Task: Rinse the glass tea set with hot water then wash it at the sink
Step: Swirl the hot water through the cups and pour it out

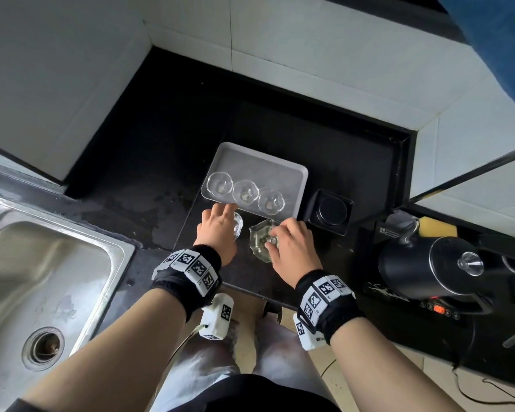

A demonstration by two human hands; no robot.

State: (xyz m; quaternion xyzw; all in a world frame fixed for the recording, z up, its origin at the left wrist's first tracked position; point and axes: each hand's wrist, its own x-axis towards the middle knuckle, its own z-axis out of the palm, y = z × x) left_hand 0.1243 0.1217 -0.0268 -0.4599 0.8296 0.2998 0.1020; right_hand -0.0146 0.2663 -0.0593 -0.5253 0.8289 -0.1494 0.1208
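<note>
The tea set is clear, thin glass with scalloped, flower-like rims, and it sits on the black counter (149,162) to the right of the steel sink (42,263). Three glass cups (246,191) stand upright in a row along the near edge of a grey tray (259,160), close beside one another, each with a pale speck at the bottom. Just in front of the tray, the left hand (217,226) lies palm down over a fourth cup (238,226), fingers curled round it so only its right side shows. Beside it, the right hand (293,248) pinches the round knob of a glass lid (271,239) over a wider glass bowl (257,248) resting on the counter. A black kettle (422,266) stands well to the right.
</note>
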